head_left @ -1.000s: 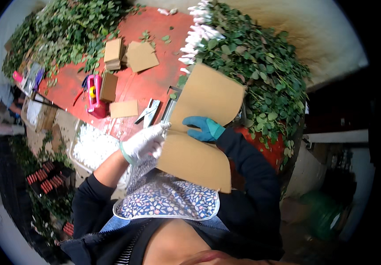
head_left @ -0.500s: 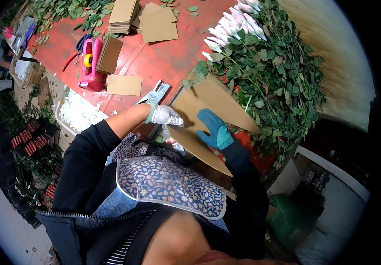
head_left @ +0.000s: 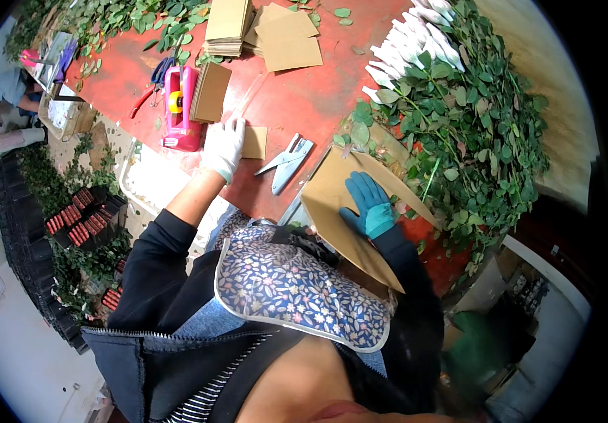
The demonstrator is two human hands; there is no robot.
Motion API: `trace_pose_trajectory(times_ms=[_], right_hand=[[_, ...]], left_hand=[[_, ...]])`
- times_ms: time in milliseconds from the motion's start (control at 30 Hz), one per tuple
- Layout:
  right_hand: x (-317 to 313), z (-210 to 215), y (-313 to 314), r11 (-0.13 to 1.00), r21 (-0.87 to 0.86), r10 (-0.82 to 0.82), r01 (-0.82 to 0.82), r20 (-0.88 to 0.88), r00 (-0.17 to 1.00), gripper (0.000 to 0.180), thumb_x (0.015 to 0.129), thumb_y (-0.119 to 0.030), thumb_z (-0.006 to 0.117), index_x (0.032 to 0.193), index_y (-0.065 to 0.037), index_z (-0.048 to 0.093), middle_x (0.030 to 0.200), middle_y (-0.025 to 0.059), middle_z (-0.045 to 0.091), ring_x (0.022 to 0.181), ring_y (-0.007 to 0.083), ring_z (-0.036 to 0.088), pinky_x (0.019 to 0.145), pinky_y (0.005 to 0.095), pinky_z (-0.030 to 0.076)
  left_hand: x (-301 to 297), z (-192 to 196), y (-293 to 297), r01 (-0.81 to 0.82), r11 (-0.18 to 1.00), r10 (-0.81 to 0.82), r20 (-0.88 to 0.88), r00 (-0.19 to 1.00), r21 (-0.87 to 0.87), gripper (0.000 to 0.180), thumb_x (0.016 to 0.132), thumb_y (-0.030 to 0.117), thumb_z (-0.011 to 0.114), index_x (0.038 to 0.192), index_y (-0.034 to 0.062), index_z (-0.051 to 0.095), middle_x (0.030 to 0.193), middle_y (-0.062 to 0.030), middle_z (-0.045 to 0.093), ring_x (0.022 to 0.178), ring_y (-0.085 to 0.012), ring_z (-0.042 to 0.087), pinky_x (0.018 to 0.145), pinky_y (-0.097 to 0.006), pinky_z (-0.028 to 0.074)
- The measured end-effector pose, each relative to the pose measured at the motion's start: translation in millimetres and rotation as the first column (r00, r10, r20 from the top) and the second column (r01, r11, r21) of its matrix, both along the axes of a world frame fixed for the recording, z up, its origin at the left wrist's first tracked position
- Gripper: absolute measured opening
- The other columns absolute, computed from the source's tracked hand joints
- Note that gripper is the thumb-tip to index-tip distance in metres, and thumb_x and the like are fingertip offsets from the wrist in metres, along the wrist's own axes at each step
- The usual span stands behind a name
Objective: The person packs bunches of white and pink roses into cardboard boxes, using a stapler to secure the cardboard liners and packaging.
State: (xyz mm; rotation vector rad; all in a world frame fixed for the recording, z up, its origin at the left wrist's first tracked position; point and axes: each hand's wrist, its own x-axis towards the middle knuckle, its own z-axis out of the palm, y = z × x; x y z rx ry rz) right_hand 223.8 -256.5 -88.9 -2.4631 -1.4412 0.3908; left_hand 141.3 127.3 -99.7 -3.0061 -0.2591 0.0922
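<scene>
Half a second ago the left hand (head_left: 223, 144), in a white glove, was sitting close to the body beside the stapler; now it is reaching out across the red worktop (head_left: 290, 99) and resting on a small cardboard piece (head_left: 253, 142), its grip lying flat and spread on the card rather than closing round it. The right hand (head_left: 369, 206), in a teal glove, is staying where it was, pressing open-palmed on a large folded cardboard sheet (head_left: 339, 211) at the worktop's near edge (the fingers are apart, clamping nothing).

Going from left to right: black trays of small red items (head_left: 82, 222) are sitting on the floor below the worktop. A pink tape dispenser (head_left: 179, 109) is standing just left of the gloved left hand, with a cardboard piece leaning against it. A metal stapler (head_left: 286, 161) is lying between the two hands, touching neither. A stack of cardboard sheets (head_left: 228, 27) is sitting at the far side. Leafy green stems with white-wrapped buds (head_left: 452, 120) are piling up on the right, overlapping the large sheet's far edge.
</scene>
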Motion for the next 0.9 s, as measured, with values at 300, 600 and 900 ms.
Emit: trace_pose_trajectory(times_ms=[300, 600, 900], right_hand=[[-2.4, -9.6, -9.8, 0.996, 0.079, -0.044, 0.047, -0.034, 0.998, 0.069, 0.083, -0.042, 0.061, 0.139, -0.006, 0.043, 0.146, 0.0164, 0.038, 0.135, 0.0355, 0.035, 0.109, 0.0471, 0.030], [-3.7, -55.7, -24.3, 0.965, -0.263, 0.023, -0.007, 0.056, 0.998, 0.053, 0.075, -0.045, 0.064, 0.110, -0.006, 0.063, 0.115, 0.0173, 0.059, 0.119, 0.0378, 0.047, 0.107, 0.0507, 0.030], [-10.1, -40.9, -19.5, 0.986, -0.168, -0.014, 0.016, 0.016, 1.000, 0.056, 0.069, -0.042, 0.068, 0.104, 0.002, 0.062, 0.114, 0.0238, 0.056, 0.119, 0.0414, 0.045, 0.106, 0.0520, 0.032]], left_hand=[[4.6, 104.4, 6.5, 0.375, 0.630, -0.047, 0.449, 0.892, -0.680, 0.017, 0.078, 0.016, 0.070, 0.092, 0.0061, 0.064, 0.106, -0.0126, 0.060, 0.101, -0.0278, 0.059, 0.087, -0.039, 0.049], [27.4, 4.8, -147.7, -0.390, -0.349, -0.266, -0.309, 0.913, -0.852, 0.035, 0.092, 0.021, 0.065, 0.123, 0.0052, 0.058, 0.087, 0.0057, 0.061, 0.078, -0.0087, 0.054, 0.069, -0.026, 0.046], [29.9, -19.7, -157.8, -0.478, -0.175, -0.229, -0.436, 0.870, -0.861, 0.031, 0.091, 0.018, 0.064, 0.116, -0.0003, 0.058, 0.100, -0.0101, 0.068, 0.092, -0.0212, 0.062, 0.079, -0.033, 0.050]])
